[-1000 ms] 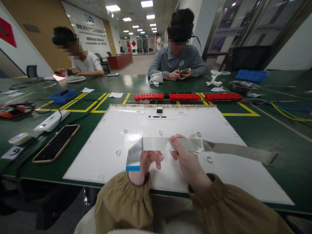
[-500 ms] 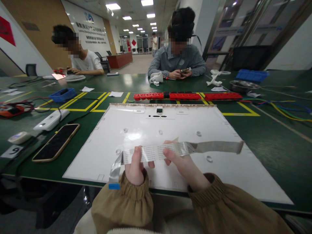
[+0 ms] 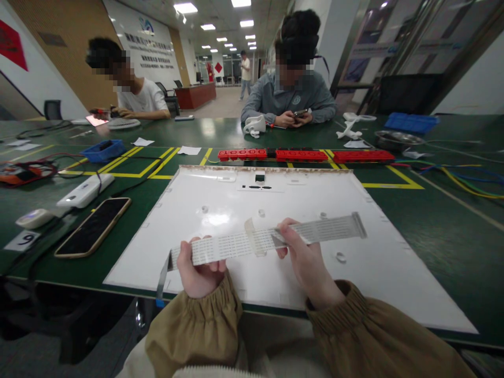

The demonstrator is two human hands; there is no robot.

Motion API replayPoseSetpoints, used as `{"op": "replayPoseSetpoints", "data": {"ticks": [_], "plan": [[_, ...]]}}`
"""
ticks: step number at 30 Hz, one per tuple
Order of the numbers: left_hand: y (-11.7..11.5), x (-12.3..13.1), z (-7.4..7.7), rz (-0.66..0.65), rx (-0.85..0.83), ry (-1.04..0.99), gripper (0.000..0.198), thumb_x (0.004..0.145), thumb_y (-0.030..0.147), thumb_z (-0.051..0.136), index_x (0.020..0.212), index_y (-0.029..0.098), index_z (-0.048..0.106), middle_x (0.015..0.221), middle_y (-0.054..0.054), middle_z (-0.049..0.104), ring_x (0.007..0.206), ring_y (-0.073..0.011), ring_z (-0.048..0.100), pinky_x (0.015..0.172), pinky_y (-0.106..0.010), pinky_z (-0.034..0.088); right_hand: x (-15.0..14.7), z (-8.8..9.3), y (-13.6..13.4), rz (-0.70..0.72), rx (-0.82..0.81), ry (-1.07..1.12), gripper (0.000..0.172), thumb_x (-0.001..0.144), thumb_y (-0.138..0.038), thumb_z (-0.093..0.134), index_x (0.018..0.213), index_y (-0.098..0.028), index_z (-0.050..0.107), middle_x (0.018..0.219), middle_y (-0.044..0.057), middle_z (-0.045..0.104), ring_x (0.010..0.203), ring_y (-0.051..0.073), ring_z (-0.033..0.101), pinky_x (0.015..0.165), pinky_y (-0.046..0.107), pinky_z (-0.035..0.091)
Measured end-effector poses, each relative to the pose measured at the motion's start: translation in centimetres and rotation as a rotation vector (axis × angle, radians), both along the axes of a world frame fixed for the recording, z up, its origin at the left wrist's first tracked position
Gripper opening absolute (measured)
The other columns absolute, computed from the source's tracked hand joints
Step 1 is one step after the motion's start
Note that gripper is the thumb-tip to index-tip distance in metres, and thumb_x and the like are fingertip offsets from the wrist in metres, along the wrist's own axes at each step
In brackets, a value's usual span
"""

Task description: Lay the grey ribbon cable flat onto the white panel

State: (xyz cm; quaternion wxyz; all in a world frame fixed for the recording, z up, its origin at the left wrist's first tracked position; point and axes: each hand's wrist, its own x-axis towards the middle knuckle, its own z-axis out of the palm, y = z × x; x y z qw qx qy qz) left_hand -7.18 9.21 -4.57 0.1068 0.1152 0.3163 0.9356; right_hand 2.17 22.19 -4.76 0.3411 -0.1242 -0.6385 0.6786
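Grey ribbon cable [image 3: 232, 247], head view: stretched between both hands above the white panel, its left part lower than its right; a crease shows beside the right thumb, and the far right end points away, free.
Clear tape [image 3: 252, 237]: stuck across the cable between the hands, one end standing up past the edge.
Blue tip [image 3: 159, 303]: at the bottom of the cable's left end, which folds down beside the left hand.
Left hand [image 3: 200, 273]: grip pinching the cable near that fold, thumb on top, fingers behind and under.
Right hand [image 3: 309, 262]: grip pinching the cable by the crease, thumb over the upper face, fingertips below.
White panel [image 3: 295, 197]: flat on the worktop [image 3: 437, 236] beneath the hands, with small raised rings and a dark square opening near its far edge.
Left of the panel: a dark-screened phone [image 3: 92, 228], a long white box [image 3: 84, 190] and a number card [image 3: 21, 240].
Beyond the far edge: red strips [image 3: 301, 156] in a row and yellow tape [image 3: 397, 185]; a blue tray [image 3: 103, 152] sits to the left.
Across the worktop: a person in a grey shirt [image 3: 291, 97], both hands around another phone [image 3: 301, 114]; a person in a white shirt [image 3: 142, 98] sits further left.
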Motion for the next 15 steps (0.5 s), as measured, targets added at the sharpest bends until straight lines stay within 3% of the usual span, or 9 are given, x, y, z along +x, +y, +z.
{"op": "replayPoseSetpoints", "data": {"ticks": [5, 11, 15], "plan": [[0.2, 0.0, -0.3, 0.017, 0.043, 0.005, 0.035, 0.065, 0.054, 0.067, 0.065, 0.019, 0.061, 0.051, 0.002, 0.055, 0.039, -0.0108, 0.047, 0.031, -0.018, 0.035, -0.1, 0.0, -0.1, -0.044, -0.005, 0.001, 0.037, 0.082, -0.043, 0.057, 0.057, -0.018, 0.045, 0.044, -0.007, 0.038, 0.046, 0.008, 0.037, 0.05, 0.024, 0.027], [1.6, 0.6, -0.8, -0.305, -0.176, 0.185, 0.048, 0.068, 0.057, 0.066, 0.095, 0.018, 0.058, 0.074, -0.002, 0.063, 0.054, -0.0131, 0.056, 0.052, -0.025, 0.047, -0.1, 0.3, -0.3, -0.05, 0.15, -0.069, 0.035, 0.083, -0.041, 0.055, 0.057, -0.018, 0.047, 0.044, -0.006, 0.041, 0.046, 0.007, 0.041, 0.049, 0.021, 0.031], [1.8, 1.4, -1.2, -0.348, -0.344, 0.308, 0.042, 0.078, 0.047, 0.06, 0.104, 0.015, 0.056, 0.071, -0.002, 0.061, 0.058, -0.0131, 0.056, 0.06, -0.026, 0.046, -0.2, 0.5, -0.4, -0.038, 0.212, -0.111, 0.03, 0.081, -0.039, 0.057, 0.061, -0.018, 0.052, 0.046, -0.006, 0.044, 0.046, 0.007, 0.043, 0.046, 0.019, 0.033]]}}
